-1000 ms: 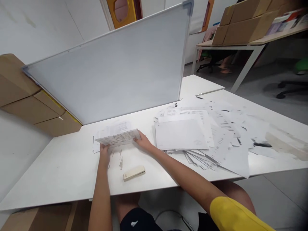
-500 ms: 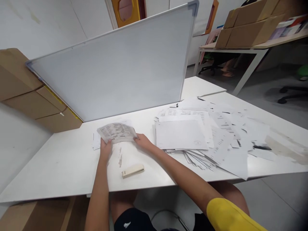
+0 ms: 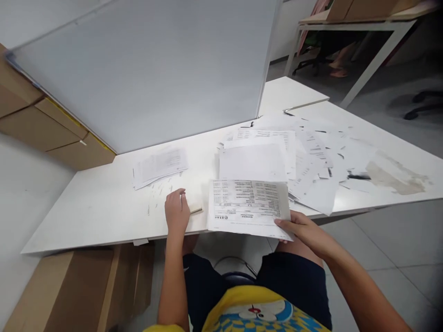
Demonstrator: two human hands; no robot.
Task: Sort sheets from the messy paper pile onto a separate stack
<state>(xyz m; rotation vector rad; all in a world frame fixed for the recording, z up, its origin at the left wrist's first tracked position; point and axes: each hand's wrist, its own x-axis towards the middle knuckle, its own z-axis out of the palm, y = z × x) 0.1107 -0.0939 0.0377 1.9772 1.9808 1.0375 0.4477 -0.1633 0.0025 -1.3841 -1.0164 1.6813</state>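
Observation:
My right hand (image 3: 306, 233) pinches a printed sheet of paper (image 3: 247, 207) at its lower right corner, thumb on top. The print appears upside down, and the sheet overlaps the front of a paper pile (image 3: 254, 161). My left hand (image 3: 177, 213) hovers by the table's front edge, its fingers loosely curled and thumb apart, with nothing seen in it. A cream stapler (image 3: 196, 210) lies partly hidden behind that hand; whether they touch is unclear. Beyond the left hand lies a smaller stack of printed sheets (image 3: 161, 167).
Loose papers (image 3: 314, 152) spread over the right of the white table (image 3: 104, 198). A whiteboard (image 3: 155, 78) stands along the back. Cardboard boxes sit at the left (image 3: 83, 152) and under the table (image 3: 76, 286). A person's foot (image 3: 338, 72) shows below another desk.
The printed paper, held by both hands over the left stack before, has moved right and nearer in my right hand. My left hand has let go and come toward the stapler. The view tilted down.

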